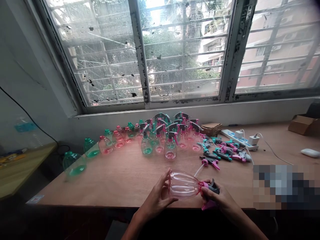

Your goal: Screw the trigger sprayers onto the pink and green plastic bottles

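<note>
A pink bottle [184, 184] is held on its side over the near edge of the table [120, 186], its neck pointed to 3 o'clock. Its base is clasped by the left hand [160, 191]; the right hand [216, 196] is closed around the spray head [208, 187] at the neck. Whether the collar is fully tightened cannot be told.

From the held bottle, a cluster of bottles fitted with spray heads [170, 151] is stood near 12 o'clock; these can be judged done. Towards 10 o'clock, green and pink bottles without heads [74, 165] are left, and loose spray heads [226, 151] are heaped between 1 and 2 o'clock, so a fair share seems to remain.

Beyond that heap, a power strip [228, 135] is laid at 2 o'clock, with a cardboard box [303, 125] farther out. The brown tabletop is set below a barred window [183, 63] at 12 o'clock; a yellowish side table [30, 170] is seen at 9.
</note>
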A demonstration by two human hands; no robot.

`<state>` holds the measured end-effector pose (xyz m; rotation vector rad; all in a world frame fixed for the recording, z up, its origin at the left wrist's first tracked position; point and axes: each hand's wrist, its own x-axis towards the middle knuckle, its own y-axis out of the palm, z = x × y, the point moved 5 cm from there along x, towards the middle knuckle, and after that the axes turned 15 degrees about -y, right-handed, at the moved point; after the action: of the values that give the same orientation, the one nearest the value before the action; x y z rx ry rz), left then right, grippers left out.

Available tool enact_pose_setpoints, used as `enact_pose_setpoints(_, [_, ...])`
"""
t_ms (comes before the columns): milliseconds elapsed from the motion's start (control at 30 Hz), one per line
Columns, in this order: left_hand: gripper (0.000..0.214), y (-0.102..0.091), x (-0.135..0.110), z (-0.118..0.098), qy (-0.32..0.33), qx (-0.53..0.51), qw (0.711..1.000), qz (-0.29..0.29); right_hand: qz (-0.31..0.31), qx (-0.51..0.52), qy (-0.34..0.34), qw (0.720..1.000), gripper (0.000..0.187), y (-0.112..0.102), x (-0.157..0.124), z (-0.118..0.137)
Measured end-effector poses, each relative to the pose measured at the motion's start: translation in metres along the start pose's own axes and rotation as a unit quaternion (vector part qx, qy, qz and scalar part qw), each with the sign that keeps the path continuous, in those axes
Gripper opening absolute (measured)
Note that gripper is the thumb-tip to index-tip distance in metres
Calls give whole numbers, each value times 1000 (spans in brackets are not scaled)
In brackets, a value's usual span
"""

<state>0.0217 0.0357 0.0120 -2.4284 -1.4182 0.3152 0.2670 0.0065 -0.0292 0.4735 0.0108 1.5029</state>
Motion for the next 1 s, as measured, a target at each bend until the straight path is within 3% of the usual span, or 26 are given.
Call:
enact_pose_setpoints(233, [110,2,-1,2,-12,-19,999,25,3,-1,-5,1000,42,1,0,1])
enact_pose_setpoints(467, [94,1,-1,0,4,0,1000,9,2,-7,-9,1000,44,2,1,2])
enact_pose_setpoints(633, [113,2,-1,0,-5,-7,1000,16,-5,-21,-11,1000,45,3,0,6])
enact_pose_setpoints(900, [97,1,-1,1,17,7,1000,7,5,-3,3,1000,42,2,0,2])
enact_pose_setpoints(1000, [111,3,0,3,4,2,1000,19,8,-3,-2,1000,42,2,0,3])
